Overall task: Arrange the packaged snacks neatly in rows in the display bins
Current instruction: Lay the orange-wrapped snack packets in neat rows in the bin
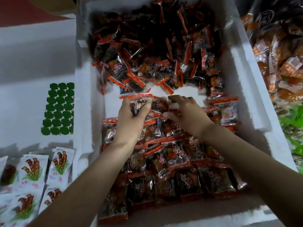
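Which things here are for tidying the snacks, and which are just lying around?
For the job: left hand and right hand, both gripping the held packets; loose pile; neat rows; white foam bin.
Just lying about: white mushroom packets; green dotted sheet; orange packets; cardboard.

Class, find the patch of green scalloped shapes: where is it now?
In the head view the green patch lies at left on a white surface, outside the left wall of the foam bin and beyond the mushroom packets.
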Available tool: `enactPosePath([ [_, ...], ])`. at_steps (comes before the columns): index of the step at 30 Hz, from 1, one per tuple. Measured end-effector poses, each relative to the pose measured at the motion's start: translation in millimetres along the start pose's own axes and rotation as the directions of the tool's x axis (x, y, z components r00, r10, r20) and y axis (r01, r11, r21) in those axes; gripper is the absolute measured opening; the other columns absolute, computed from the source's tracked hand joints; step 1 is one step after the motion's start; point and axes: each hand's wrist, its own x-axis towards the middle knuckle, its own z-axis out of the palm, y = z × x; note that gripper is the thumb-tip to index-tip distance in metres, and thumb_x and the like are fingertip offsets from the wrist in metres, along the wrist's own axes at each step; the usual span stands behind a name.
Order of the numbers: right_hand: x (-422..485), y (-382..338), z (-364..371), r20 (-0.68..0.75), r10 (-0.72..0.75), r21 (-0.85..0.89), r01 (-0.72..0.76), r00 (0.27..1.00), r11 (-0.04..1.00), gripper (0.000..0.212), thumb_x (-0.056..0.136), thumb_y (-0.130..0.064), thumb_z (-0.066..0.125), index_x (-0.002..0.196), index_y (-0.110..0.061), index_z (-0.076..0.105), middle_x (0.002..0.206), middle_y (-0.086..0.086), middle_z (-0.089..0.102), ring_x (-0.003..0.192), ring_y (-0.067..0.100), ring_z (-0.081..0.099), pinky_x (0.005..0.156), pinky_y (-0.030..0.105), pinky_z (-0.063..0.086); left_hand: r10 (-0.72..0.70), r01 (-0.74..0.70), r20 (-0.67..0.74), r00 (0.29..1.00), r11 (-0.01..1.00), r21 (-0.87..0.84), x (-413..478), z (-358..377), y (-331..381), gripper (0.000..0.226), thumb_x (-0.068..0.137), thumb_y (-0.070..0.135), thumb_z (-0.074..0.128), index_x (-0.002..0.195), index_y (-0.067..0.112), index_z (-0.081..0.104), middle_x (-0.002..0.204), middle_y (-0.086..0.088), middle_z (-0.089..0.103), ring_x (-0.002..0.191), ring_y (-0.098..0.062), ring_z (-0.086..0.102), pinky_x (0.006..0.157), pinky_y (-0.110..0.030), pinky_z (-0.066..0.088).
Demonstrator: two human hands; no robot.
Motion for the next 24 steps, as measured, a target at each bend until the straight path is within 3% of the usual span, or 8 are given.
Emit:
enactPosePath([
  [6, 26.5, -10.5, -3.6, 0.125, 0.015, -0.091, -0.004, 0.992, 0.996, 0.076, 0.079, -0.054, 0.064, 0.141, -0.021, 0.035, 0.138, 0.004, 0.044, 0.127, 0.026, 0.03, 0.103, 0.035, 0.029, 0.022, -0.022, -0.002, 1.0, 1.0, 0.014, 2.5, -8.7, -1.5, 0.029, 0.093, 0.028, 0.058, 0.12, 0.019, 0.05, 0.117, 0.008, 0.062, 0.103, 0.0, 0.057, 0.097, -0.028, 0.042],
  [9, 43.8, -6.1, 0.6, 0.149, 0.065, -0.092, -0.051, 0.987, 0.994, 0.083, 0.069, -0.059, 0.07, 0.139, -0.025, 0.041, 0.133, 0.005, 0.048, 0.126, 0.027, 0.033, 0.105, 0.039, 0.028, 0.017, -0.017, -0.019, 1.0, 1.0, -0.015, 1.1, -9.0, -2.7, 0.019, 0.095, 0.02, 0.056, 0.112, 0.016, 0.05, 0.093, 0.013, 0.065, 0.072, 0.014, 0.061, 0.068, -0.005, 0.045],
  [11, 47.6, -6.7, 0.8, 0.163, 0.094, -0.068, -0.084, 0.982, 0.994, 0.082, 0.07, -0.054, 0.073, 0.139, -0.022, 0.04, 0.135, 0.005, 0.045, 0.128, 0.029, 0.03, 0.105, 0.039, 0.028, 0.005, -0.006, -0.025, 1.0, 1.0, -0.017, -0.2, -10.6, -4.1, 0.019, 0.095, 0.019, 0.056, 0.112, 0.015, 0.05, 0.091, 0.012, 0.065, 0.07, 0.011, 0.063, 0.071, -0.008, 0.047],
  [13, 45.9, -9.6, -0.5, 0.161, 0.073, 0.0, -0.074, 0.984, 0.997, 0.065, 0.075, -0.043, 0.073, 0.126, -0.014, 0.047, 0.122, 0.005, 0.052, 0.122, 0.027, 0.037, 0.092, 0.031, 0.035, -0.01, 0.009, -0.035, 0.999, 1.0, -0.017, -1.3, -12.8, -4.1, 0.021, 0.094, 0.021, 0.057, 0.113, 0.017, 0.05, 0.097, 0.008, 0.068, 0.085, -0.001, 0.067, 0.091, -0.028, 0.048],
  [15, 41.4, -11.4, 1.7, 0.082, 0.019, 0.173, -0.033, 0.996, 0.984, 0.04, 0.081, -0.032, 0.071, 0.108, -0.016, 0.046, 0.093, -0.008, 0.056, 0.099, 0.018, 0.052, 0.072, 0.02, 0.036, -0.016, 0.015, -0.046, 0.999, 1.0, -0.023, -2.4, -14.9, -2.3, 0.024, 0.092, 0.025, 0.06, 0.114, 0.021, 0.051, 0.107, 0.006, 0.067, 0.101, -0.013, 0.063, 0.1, -0.041, 0.044],
  [18, 31.1, -18.0, 0.6, -0.074, 0.016, 0.341, 0.01, 0.997, 0.94, 0.031, 0.085, -0.023, 0.068, 0.104, -0.018, 0.044, 0.081, -0.012, 0.056, 0.071, 0.006, 0.057, 0.047, 0.005, 0.037, -0.01, 0.008, -0.051, 0.999, 0.999, -0.046, -5.7, -19.1, -2.7, 0.019, 0.091, 0.024, 0.06, 0.108, 0.027, 0.053, 0.106, 0.01, 0.066, 0.099, -0.007, 0.063, 0.092, -0.03, 0.047],
  [21, 12.8, -24.0, -10.3, -0.169, 0.043, 0.495, 0.047, 0.985, 0.868, 0.029, 0.087, -0.021, 0.066, 0.104, -0.018, 0.043, 0.09, -0.01, 0.062, 0.072, 0.001, 0.061, 0.054, 0.005, 0.044, 0.001, -0.006, -0.088, 0.996, 0.999, -0.052, -11.2, -27.1, -3.3, 0.015, 0.091, 0.023, 0.06, 0.103, 0.029, 0.054, 0.097, 0.014, 0.066, 0.085, 0.002, 0.064, 0.076, -0.017, 0.047],
  [24, -13.4, -24.8, -15.4, -0.09, 0.053, 0.664, 0.02, 0.995, 0.748, 0.024, 0.087, -0.024, 0.064, 0.102, -0.019, 0.046, 0.101, -0.001, 0.068, 0.084, 0.013, 0.069, 0.077, 0.033, 0.057, 0.025, -0.028, -0.123, 0.992, 0.999, -0.026, -16.3, -37.2, -5.8, 0.024, 0.091, 0.023, 0.06, 0.114, 0.022, 0.053, 0.1, 0.014, 0.065, 0.085, 0.007, 0.062, 0.074, -0.012, 0.046],
])
